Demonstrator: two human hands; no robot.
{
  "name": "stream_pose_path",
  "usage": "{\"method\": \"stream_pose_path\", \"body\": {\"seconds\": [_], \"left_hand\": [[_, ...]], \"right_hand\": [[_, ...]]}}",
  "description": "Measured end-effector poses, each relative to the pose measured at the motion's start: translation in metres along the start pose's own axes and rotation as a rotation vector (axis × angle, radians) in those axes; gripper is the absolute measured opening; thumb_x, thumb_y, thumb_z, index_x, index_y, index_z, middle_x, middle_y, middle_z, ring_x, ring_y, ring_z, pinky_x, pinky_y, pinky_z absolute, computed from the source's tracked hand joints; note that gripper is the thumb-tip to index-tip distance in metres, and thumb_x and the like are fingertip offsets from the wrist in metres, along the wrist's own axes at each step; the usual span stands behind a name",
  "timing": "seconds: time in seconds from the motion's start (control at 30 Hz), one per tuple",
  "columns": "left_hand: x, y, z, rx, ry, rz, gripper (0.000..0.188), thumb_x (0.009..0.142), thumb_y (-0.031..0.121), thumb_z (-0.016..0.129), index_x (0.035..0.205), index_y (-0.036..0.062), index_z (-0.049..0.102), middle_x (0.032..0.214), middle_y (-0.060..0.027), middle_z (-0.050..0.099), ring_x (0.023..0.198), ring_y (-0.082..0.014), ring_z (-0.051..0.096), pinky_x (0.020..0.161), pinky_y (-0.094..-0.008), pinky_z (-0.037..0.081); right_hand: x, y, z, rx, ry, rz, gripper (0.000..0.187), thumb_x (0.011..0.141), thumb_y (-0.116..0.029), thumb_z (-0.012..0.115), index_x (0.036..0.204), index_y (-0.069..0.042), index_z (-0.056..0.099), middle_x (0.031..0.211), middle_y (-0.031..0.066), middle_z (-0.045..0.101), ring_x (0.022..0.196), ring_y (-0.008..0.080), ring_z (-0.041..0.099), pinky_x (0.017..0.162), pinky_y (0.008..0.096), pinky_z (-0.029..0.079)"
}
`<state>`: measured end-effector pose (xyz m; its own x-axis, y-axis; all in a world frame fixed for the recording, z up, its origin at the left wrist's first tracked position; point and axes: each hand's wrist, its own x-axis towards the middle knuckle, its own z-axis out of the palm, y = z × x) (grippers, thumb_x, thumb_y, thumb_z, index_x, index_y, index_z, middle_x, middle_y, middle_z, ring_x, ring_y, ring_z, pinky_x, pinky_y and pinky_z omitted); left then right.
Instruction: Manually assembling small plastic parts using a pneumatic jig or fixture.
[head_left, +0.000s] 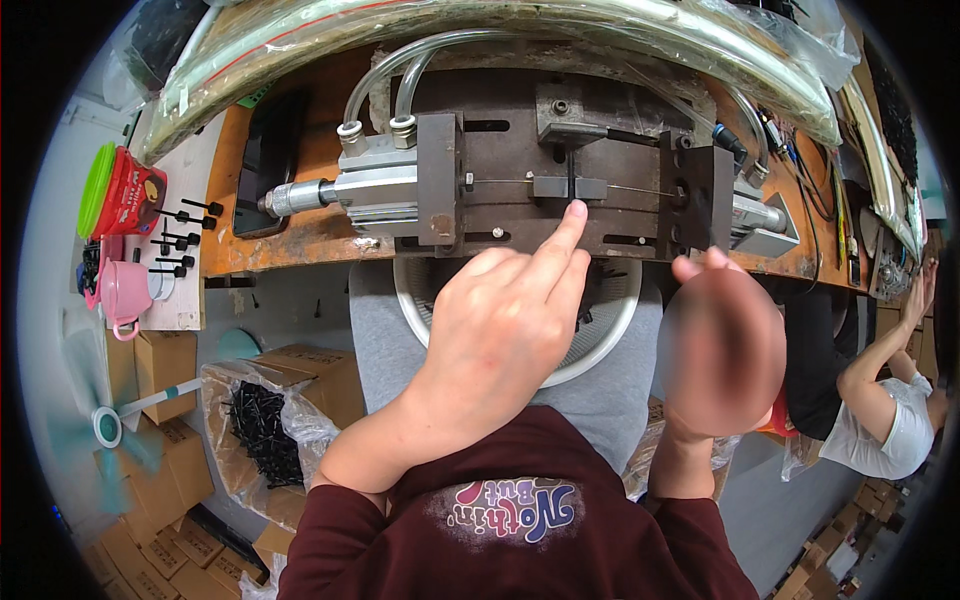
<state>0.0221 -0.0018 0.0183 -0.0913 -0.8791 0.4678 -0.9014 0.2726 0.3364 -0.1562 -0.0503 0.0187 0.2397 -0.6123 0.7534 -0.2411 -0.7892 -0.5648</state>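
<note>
My left hand (505, 310) reaches over the front of a dark metal clamping fixture (490, 222). Its index finger is stretched out, the tip at the small grey block (592, 188) in the middle, where a thin black part (571, 172) stands upright. Nothing held shows in this hand; the thumb is hidden beneath. Just in front of the fixture's right end is my right hand (725, 345), raised and blurred, so its grip cannot be read. Metal air cylinders (375, 190) with clear hoses flank the fixture, and a thin rod runs in from each side toward the block.
A white basket (415, 320) with black pieces sits on my lap under the bench edge. At left are a phone (268, 170), a pink cup (126, 295), several black screw-like parts (178, 240) and a bag-lined box (225, 400). Another person (885, 410) works at right.
</note>
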Motion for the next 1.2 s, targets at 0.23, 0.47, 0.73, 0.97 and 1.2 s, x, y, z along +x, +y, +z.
{"method": "stream_pose_path", "body": {"seconds": [0.23,0.47,0.73,0.97,1.2], "left_hand": [[0.008,-0.010,-0.008,-0.011,-0.083,-0.023,0.023,0.074,0.007,0.075,0.096,0.0024,0.070,0.123,-0.0090,0.067,0.069,-0.0218,0.069,0.063,-0.0294,0.055],[0.007,-0.011,-0.005,-0.002,-0.038,-0.013,0.023,0.073,0.008,0.076,0.095,0.0040,0.070,0.122,-0.0086,0.067,0.065,-0.0196,0.068,0.060,-0.0283,0.053],[-0.028,-0.011,-0.014,-0.200,-0.100,-0.007,0.026,0.073,0.014,0.078,0.096,0.0071,0.071,0.119,-0.0066,0.069,0.056,-0.0167,0.061,0.052,-0.0259,0.047],[-0.053,-0.012,-0.016,-0.347,-0.233,0.035,0.031,0.075,0.028,0.079,0.099,0.0104,0.072,0.111,-0.0034,0.071,0.063,-0.0183,0.065,0.055,-0.0283,0.049],[-0.058,-0.015,-0.014,-0.368,-0.241,0.095,0.032,0.078,0.032,0.077,0.099,0.0087,0.071,0.107,-0.0030,0.072,0.068,-0.0183,0.067,0.060,-0.0300,0.052]], "right_hand": [[-0.001,-0.003,-0.007,0.121,-0.025,0.126,0.043,0.096,-0.011,0.056,0.132,0.011,0.046,0.131,0.0317,0.051,0.109,0.0404,0.064,0.095,0.0439,0.051],[0.001,-0.008,-0.003,0.182,-0.052,0.170,0.037,0.072,0.012,0.075,0.105,0.002,0.060,0.129,0.0234,0.050,0.095,0.0269,0.068,0.080,0.0332,0.058],[0.014,0.000,0.016,-0.199,-0.403,-0.014,0.028,0.073,0.004,0.075,0.099,0.002,0.065,0.123,0.0207,0.063,0.102,0.0307,0.067,0.085,0.0362,0.055],[0.023,-0.005,0.035,-0.438,-0.580,-0.072,0.023,0.071,-0.003,0.076,0.091,-0.003,0.065,0.123,0.0104,0.067,0.061,0.0178,0.062,0.058,0.0284,0.050],[0.032,-0.008,0.035,-0.469,-0.608,-0.082,0.024,0.069,-0.005,0.078,0.089,-0.005,0.065,0.119,0.0097,0.069,0.057,0.0178,0.063,0.057,0.0282,0.050]]}}
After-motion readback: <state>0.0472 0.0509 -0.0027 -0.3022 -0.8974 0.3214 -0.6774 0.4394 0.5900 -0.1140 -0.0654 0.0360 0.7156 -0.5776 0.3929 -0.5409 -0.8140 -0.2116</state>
